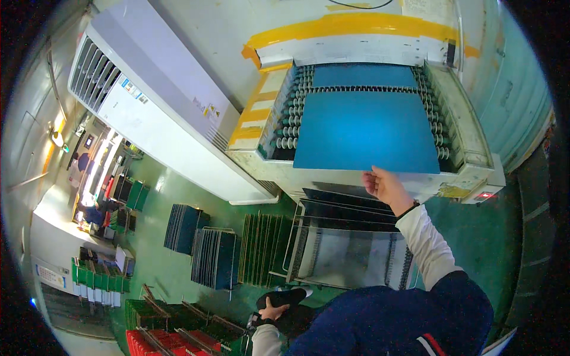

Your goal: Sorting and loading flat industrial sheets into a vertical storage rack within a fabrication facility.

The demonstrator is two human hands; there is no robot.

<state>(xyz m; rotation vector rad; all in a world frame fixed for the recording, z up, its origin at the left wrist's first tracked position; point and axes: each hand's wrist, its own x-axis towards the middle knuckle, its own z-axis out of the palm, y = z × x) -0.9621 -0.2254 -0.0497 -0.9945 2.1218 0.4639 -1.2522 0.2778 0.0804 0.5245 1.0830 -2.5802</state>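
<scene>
A flat blue panel [366,127] lies on the roller conveyor [287,132], its front edge reaching over the machine's near end. At that edge is my right hand [386,188], fingers bent and closed; the thumb and fingertips meet the panel's rim. Farther in, a second blue panel [363,75] lies on the rollers, partly hidden under the machine's white cover. My left hand [273,310] is low down by my dark trouser leg and shoe [285,298]. Its fingers are apart and hold nothing that I can see.
Below the conveyor's end stands a metal rack [350,255] with dark panels leaning in it. Slotted racks of boards [215,258] stand on the green floor to its left. Red and green racks [172,338] are at lower left. A tall white air conditioner [172,118] flanks the machine.
</scene>
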